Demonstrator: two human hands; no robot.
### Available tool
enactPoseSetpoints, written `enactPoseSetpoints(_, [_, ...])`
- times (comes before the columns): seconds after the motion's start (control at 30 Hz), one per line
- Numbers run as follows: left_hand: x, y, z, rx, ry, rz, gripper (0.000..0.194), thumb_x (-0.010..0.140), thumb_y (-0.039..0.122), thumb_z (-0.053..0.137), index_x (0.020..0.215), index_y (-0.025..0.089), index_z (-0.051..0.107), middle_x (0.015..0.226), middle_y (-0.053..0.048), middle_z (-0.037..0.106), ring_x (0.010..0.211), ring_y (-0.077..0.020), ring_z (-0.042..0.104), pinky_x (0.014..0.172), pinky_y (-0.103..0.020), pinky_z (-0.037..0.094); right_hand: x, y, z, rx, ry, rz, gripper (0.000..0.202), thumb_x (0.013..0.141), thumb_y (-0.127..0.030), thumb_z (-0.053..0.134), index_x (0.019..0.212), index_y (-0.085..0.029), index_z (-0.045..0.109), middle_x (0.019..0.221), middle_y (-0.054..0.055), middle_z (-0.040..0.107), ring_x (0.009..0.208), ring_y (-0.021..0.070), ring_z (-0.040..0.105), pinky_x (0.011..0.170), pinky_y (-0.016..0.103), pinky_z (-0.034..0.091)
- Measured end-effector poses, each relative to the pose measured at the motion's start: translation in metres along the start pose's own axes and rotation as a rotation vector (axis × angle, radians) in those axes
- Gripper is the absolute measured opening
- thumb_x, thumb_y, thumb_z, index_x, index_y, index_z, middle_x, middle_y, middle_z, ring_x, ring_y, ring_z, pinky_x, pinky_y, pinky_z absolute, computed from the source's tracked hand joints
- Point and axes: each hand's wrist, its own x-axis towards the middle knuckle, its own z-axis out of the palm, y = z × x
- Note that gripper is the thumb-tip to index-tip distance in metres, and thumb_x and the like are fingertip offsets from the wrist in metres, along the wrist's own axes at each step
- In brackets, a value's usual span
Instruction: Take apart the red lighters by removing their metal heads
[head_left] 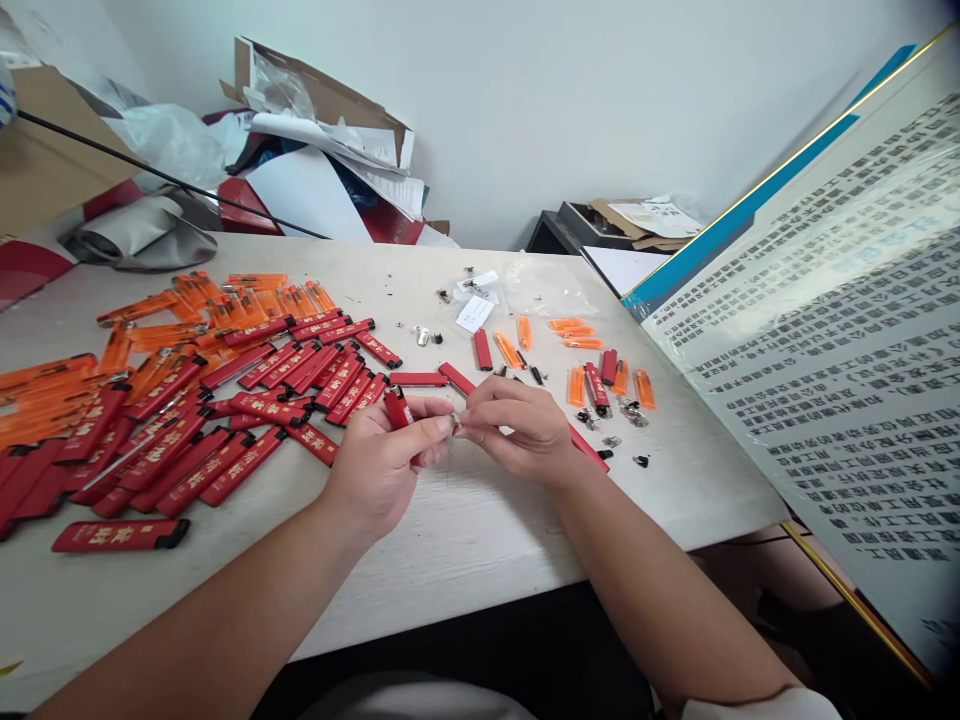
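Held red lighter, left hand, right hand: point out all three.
Held red lighter (398,411): head view, its exposed body.
Left hand (377,460): head view, near the thumb's base.
Right hand (523,425): head view, back of the hand.

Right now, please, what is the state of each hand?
Left hand: closed, holding a red lighter, also touching a small metal piece.
Right hand: closed, pinching the same small metal piece.
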Motion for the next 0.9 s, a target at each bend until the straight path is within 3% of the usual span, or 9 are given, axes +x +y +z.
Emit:
enactPoseSetpoints(0.3, [-0.0033, 0.0002, 0.0051, 0.069, 0.135, 0.068, 0.019, 0.06, 0.018, 0.078, 0.077, 0.014, 0.071, 0.053, 0.003, 0.055, 0.05, -0.0062, 0.044, 0.053, -0.023, 0.034, -0.0035, 0.0053, 0.0036, -0.251, 0.011, -0.139, 0.015, 0.085, -0.006, 0.057, 0.089, -0.019, 0.062, 0.077, 0.003, 0.057, 0.062, 0.0088, 0.053, 0.051, 0.02, 0.044])
enactPoseSetpoints(0.53, [-0.0032, 0.0012, 0.0045, 0.008, 0.142, 0.049, 0.019, 0.06, 0.014, 0.078, 0.077, 0.013, 0.071, 0.057, 0.003, 0.057, 0.05, -0.0044, 0.045, 0.053, -0.02, 0.035, -0.0033, 0.0038, 0.0066, -0.413, 0.017, -0.163, 0.014, 0.087, -0.008, 0.054, 0.089, -0.021, 0.059, 0.075, 0.001, 0.055, 0.059, 0.0081, 0.05, 0.049, 0.019, 0.041])
enactPoseSetpoints(0.77, [-0.0011, 0.0005, -0.0002, -0.14, 0.094, -0.07, 0.017, 0.06, 0.009, 0.078, 0.076, 0.012, 0.071, 0.064, 0.002, 0.06, 0.049, -0.0024, 0.045, 0.052, -0.018, 0.037, -0.0034, 0.0053, 0.0079, -0.279, -0.03, -0.105, 0.013, 0.087, -0.008, 0.056, 0.091, -0.02, 0.059, 0.075, 0.002, 0.056, 0.061, 0.0087, 0.053, 0.05, 0.019, 0.042])
enactPoseSetpoints(0.9, [-0.0016, -0.0007, 0.0011, -0.127, 0.12, -0.033, 0.016, 0.061, 0.008, 0.077, 0.075, 0.012, 0.07, 0.06, 0.002, 0.057, 0.05, -0.0028, 0.045, 0.052, -0.018, 0.037, -0.0037, 0.0058, 0.0077, -0.292, -0.054, -0.091, 0.013, 0.088, -0.009, 0.054, 0.091, -0.02, 0.059, 0.074, 0.002, 0.058, 0.059, 0.0094, 0.052, 0.05, 0.02, 0.043])
